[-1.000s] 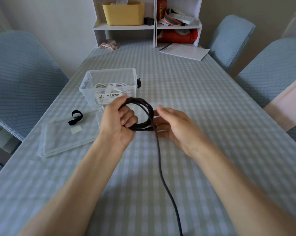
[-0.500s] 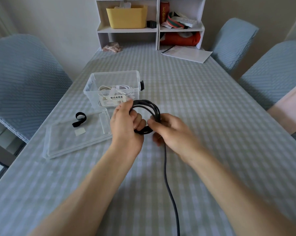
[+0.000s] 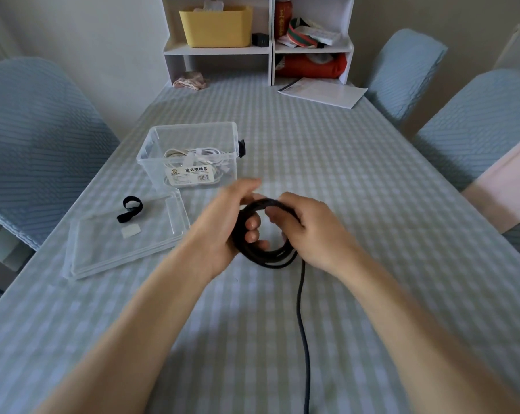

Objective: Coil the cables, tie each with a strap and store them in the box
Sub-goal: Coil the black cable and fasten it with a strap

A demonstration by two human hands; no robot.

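A black cable (image 3: 267, 256) is wound into a coil of several loops over the table's middle. My left hand (image 3: 222, 228) grips the coil's left side, fingers curled through the loop. My right hand (image 3: 309, 228) holds the coil's upper right, wrapped over the strand. The cable's loose tail (image 3: 302, 324) runs from the coil toward me and off the bottom edge. A clear plastic box (image 3: 151, 156) behind my left hand holds a tied white cable (image 3: 199, 155). A black strap (image 3: 130, 208) lies on the box's clear lid (image 3: 88, 258).
A checked cloth covers the table (image 3: 372, 204). Blue-covered chairs stand at the left (image 3: 37, 138) and right (image 3: 476, 121). A white shelf unit (image 3: 258, 49) with a yellow bin (image 3: 216, 25) stands at the far end, papers (image 3: 324, 92) beside it.
My right hand has carried another turn of cable up and over the coil. The coil has tilted flatter, and the tail on the table has shortened.
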